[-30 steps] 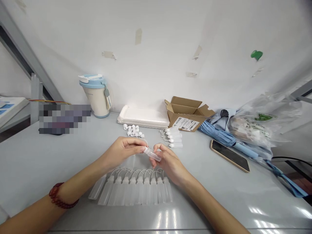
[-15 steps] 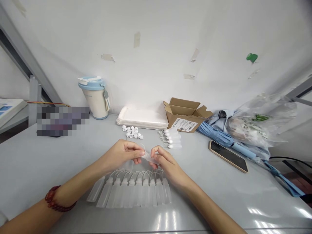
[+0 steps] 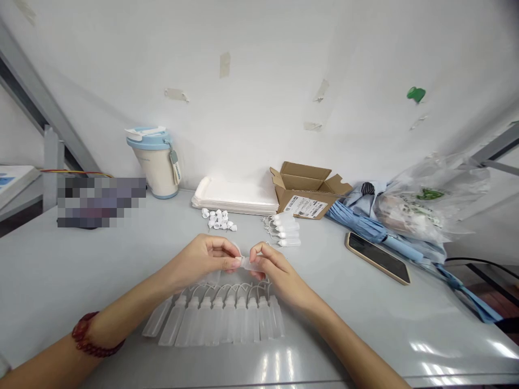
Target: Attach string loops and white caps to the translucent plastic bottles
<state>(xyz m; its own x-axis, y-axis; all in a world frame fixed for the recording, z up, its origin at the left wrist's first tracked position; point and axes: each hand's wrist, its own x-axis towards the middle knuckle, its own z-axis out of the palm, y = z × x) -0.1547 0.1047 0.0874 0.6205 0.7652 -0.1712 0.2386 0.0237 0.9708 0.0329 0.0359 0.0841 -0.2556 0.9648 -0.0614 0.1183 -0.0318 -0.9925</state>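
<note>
Dropper bottle (image 3: pixel 250 263), translucent, sits pinched in our left hand (image 3: pixel 206 256) and right hand (image 3: pixel 278 275). Beneath our fingers, more bottles (image 3: pixel 214 321) line the table (image 3: pixel 73 270).

On the gray table (image 3: pixel 60 270) I see a blue and white cup (image 3: pixel 154 173) with a tag on it. Next to it is a stack of white paper trays (image 3: pixel 233 199), then a small open brown box (image 3: pixel 306 194) with a white label. A blue umbrella (image 3: pixel 357 222) lies by a see-through plastic bag (image 3: pixel 425 202), and a phone (image 3: pixel 378 257) lies near them. Bits of tape (image 3: pixel 224 65) stick to the white wall (image 3: pixel 259 119).
</note>
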